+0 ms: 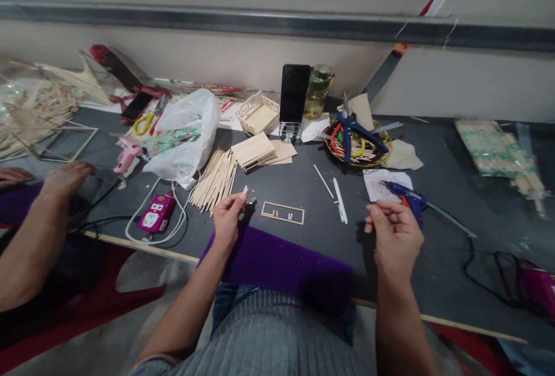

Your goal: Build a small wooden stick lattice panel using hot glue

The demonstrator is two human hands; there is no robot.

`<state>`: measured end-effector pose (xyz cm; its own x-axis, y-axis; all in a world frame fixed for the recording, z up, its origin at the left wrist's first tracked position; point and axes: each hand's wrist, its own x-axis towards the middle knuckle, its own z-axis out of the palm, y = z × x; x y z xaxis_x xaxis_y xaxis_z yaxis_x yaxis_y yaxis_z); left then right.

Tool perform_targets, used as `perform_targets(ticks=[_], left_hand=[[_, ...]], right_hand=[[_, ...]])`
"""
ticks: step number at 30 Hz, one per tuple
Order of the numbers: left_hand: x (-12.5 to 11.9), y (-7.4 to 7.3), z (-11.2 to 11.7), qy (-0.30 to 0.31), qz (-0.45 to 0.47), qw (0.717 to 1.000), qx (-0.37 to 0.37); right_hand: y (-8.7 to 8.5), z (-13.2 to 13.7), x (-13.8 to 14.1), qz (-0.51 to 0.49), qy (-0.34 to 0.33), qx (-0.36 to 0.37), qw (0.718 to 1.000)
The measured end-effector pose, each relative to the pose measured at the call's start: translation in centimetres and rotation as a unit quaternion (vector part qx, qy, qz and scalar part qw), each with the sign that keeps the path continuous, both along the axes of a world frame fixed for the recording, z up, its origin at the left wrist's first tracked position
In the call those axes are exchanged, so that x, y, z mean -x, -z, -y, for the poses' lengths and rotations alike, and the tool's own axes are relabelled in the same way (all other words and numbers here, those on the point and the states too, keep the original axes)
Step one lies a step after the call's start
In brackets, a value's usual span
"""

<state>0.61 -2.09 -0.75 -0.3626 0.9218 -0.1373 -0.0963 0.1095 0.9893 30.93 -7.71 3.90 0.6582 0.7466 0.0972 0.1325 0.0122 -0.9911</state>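
My left hand [226,217] pinches a short wooden stick piece [245,190] between thumb and fingertips, just right of a pile of loose wooden sticks [214,180]. On the right, my right hand [396,234] is raised over the table with thumb and fingers pressed together. Whatever it holds, if anything, is too small to make out. Behind that hand lies a blue hot glue gun [405,195], partly hidden. Between the hands a small rectangular stick frame [282,205] lies flat, with several tiny stick pieces inside it. A white pen [340,201] and a thin stick [323,181] lie beyond.
Stick-built pieces [254,150] and a propped phone [295,95] stand behind. A basket of tools [359,142] sits back right, a white plastic bag [186,139] left. A purple cloth [295,266] covers the front edge. Another person's arm [39,231] rests at far left.
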Motion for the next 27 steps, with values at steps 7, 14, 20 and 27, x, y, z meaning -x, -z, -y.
perform_targets(ticks=[7, 14, 20, 27], left_hand=[[-0.9, 0.9, 0.6, 0.052, -0.128, 0.988, -0.067], [-0.7, 1.1, 0.5, 0.059, -0.141, 0.985, -0.082], [-0.5, 1.3, 0.5, 0.045, -0.114, 0.99, -0.068], [-0.4, 1.1, 0.1, 0.036, -0.087, 0.993, -0.069]], right_hand=[[-0.7, 0.7, -0.5, 0.069, 0.043, 0.028, 0.996], [0.0, 1.4, -1.1, 0.159, 0.027, 0.072, 0.984], [0.0, 0.7, -2.3, 0.275, 0.015, 0.056, 0.96], [-1.3, 1.7, -9.4, 0.43, 0.037, 0.184, 0.883]])
